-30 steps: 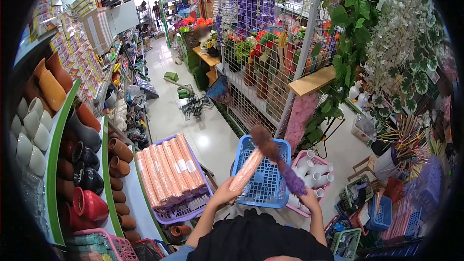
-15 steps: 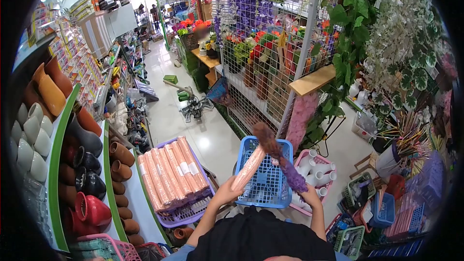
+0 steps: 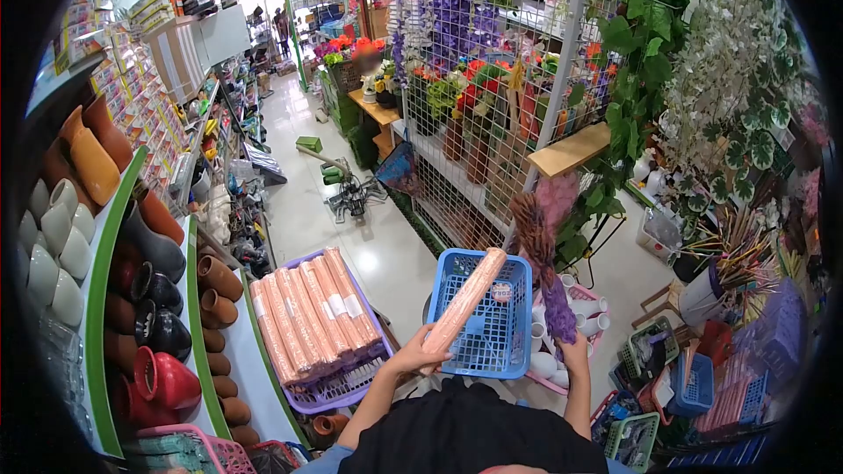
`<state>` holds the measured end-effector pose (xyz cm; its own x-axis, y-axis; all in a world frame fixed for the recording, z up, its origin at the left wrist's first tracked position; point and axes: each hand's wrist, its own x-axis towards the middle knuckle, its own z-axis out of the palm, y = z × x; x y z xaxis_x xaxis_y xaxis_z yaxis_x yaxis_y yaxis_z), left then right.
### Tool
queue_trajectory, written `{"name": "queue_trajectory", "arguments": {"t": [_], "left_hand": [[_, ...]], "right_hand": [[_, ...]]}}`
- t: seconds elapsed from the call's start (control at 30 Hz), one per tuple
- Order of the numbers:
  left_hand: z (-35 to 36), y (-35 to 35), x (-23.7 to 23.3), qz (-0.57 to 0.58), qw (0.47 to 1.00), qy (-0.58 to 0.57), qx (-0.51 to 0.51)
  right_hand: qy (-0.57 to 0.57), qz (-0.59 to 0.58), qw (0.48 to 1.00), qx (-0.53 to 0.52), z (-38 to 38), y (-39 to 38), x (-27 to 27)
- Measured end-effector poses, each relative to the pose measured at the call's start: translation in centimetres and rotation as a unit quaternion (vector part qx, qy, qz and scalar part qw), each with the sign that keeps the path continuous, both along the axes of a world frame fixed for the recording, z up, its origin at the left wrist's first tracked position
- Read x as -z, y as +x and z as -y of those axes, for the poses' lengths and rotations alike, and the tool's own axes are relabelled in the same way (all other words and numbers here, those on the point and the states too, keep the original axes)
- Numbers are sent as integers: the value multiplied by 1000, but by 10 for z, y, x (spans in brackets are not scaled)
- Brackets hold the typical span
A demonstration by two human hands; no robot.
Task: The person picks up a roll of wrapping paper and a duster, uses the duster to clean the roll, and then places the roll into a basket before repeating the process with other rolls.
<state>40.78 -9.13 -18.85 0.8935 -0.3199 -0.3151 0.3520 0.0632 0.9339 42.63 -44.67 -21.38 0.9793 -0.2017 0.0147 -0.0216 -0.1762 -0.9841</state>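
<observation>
My left hand (image 3: 418, 353) is closed round the lower end of a peach-coloured roll (image 3: 465, 300) in clear wrapping. The roll slants up and right over a blue plastic basket (image 3: 481, 362). In my right hand (image 3: 575, 353) is a feather duster (image 3: 546, 272), brown at its far end and purple and fluffy near my fingers. It stands just right of the blue basket, partly in front of a pink basket of white vases (image 3: 590, 306). A small label (image 3: 501, 292) shows inside the blue basket.
A purple basket (image 3: 378, 360) stacked with similar peach rolls (image 3: 312, 320) stands at left. Shelves of clay pots (image 3: 219, 307) and red vases (image 3: 167, 379) line that side. A wire rack (image 3: 474, 184) with artificial flowers rises ahead. Several small baskets (image 3: 634, 439) crowd the right.
The feather duster has swung right and more upright, away from the roll it crossed. The peach roll has moved right across the blue basket.
</observation>
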Motion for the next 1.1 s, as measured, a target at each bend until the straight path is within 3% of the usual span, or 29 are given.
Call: {"name": "queue_trajectory", "arguments": {"t": [0.03,0.1,0.13,0.17,0.23,0.3,0.37,0.43,0.47,0.5,0.6,0.63,0.7,0.73,0.77,0.83,0.9,0.97,1.03,1.07,1.1], "left_hand": [[1,-1,2,-23,998,-54,-4],[3,-3,3,-37,992,-121,0],[3,-4,3,-51,981,-185,5],[0,-4,15,-50,981,-185,6],[-7,-3,36,-62,980,-189,-20],[-11,-4,28,-103,981,-166,-6],[-13,-5,24,-41,987,-137,74],[-14,-9,20,-33,987,-134,81],[-14,-12,23,-17,984,-156,83],[-15,-15,25,-1,981,-178,83],[-16,-30,21,-61,961,-264,59],[-20,-32,26,-89,962,-251,60],[-31,-42,39,-74,939,-332,57],[-30,-36,44,-92,959,-262,59],[-35,-32,51,-89,949,-286,94],[-35,-32,48,-107,918,-366,106],[-35,-35,42,-112,918,-367,102],[-34,-34,42,-117,917,-368,98],[-32,-30,53,-155,880,-442,77],[-32,-34,67,-140,866,-476,60],[-37,-28,68,-215,932,-292,-23]], "right_hand": [[-1,1,1000,0,2,-6,-3],[94,-83,984,-128,5,-21,-8],[38,-132,967,-213,8,-26,-16],[2,-112,953,-280,5,-30,-23],[-64,-232,893,-380,16,-28,0],[-53,-192,919,-339,17,-29,2],[-45,-150,942,-298,14,-29,4],[44,-110,986,-115,7,-27,9],[67,-118,986,-101,7,-28,8],[66,-119,985,-104,8,-31,8],[-32,-226,919,-323,9,-44,11],[-28,-226,918,-324,5,-47,6],[-56,-196,896,-394,-1,-49,-15],[-52,-276,906,-316,-4,-50,-22],[-50,-276,907,-315,-5,-49,-15],[42,-200,961,-184,-8,-42,-6],[42,-186,970,-152,-8,-41,-1],[18,-204,951,-232,0,-43,13],[32,-193,940,-280,1,-48,15],[-30,-199,909,-365,0,-50,7],[-91,-203,867,-445,-1,-50,2]]}}
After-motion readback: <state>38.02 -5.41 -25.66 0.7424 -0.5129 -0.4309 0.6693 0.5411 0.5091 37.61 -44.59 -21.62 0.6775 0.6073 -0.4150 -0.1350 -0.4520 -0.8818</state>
